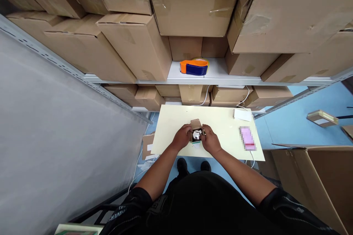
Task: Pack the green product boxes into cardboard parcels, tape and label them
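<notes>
Fingers of your left hand and right hand grip opposite sides of a small brown cardboard box, flap raised, with a shiny silver rounded object inside. Your forearms angle inward. The box is over the pale yellow rectangular tabletop, near its front edge; open room separates your right hand from the blurred pink rectangular object.
</notes>
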Motion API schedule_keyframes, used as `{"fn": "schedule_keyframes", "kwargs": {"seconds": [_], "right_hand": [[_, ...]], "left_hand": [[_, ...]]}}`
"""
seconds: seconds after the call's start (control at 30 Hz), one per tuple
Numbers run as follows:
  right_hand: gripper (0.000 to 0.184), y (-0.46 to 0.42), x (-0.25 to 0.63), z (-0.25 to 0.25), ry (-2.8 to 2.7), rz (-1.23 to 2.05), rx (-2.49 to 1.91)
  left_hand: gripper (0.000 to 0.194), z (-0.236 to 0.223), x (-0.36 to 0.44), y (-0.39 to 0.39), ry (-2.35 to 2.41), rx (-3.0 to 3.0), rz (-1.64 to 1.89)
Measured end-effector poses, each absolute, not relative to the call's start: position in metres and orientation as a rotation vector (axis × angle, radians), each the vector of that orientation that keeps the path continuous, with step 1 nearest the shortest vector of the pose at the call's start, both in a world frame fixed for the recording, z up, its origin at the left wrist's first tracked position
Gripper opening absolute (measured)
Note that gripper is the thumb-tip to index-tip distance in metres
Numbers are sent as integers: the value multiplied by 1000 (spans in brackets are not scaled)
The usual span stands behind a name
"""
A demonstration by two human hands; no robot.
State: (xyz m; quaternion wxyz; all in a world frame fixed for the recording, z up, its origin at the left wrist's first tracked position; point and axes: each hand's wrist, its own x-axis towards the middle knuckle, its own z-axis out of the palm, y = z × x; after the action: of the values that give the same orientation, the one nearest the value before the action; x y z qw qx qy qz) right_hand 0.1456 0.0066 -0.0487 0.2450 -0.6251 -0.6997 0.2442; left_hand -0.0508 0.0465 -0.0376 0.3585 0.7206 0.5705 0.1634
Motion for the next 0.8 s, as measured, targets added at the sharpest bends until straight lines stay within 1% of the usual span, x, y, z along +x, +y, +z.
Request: {"fn": "schedule_keyframes", "kwargs": {"seconds": [0.17,0.27,0.33,0.53,0.8], "right_hand": [[41,4,150,-51,-1890,736,-1749],[42,6,146,-44,-1907,800,-1835],[44,7,143,-38,-1947,812,-1875],[40,10,140,-26,-2045,776,-1954],[31,17,136,-22,-2126,741,-1996]], "left_hand": [[24,-32,-49,39,1486,2035,330],[38,-28,-47,37,1481,2121,229],[41,-24,-43,38,1481,2165,149],[39,-8,-34,44,1513,2305,-86],[37,3,-28,52,1468,2287,-167]]}}
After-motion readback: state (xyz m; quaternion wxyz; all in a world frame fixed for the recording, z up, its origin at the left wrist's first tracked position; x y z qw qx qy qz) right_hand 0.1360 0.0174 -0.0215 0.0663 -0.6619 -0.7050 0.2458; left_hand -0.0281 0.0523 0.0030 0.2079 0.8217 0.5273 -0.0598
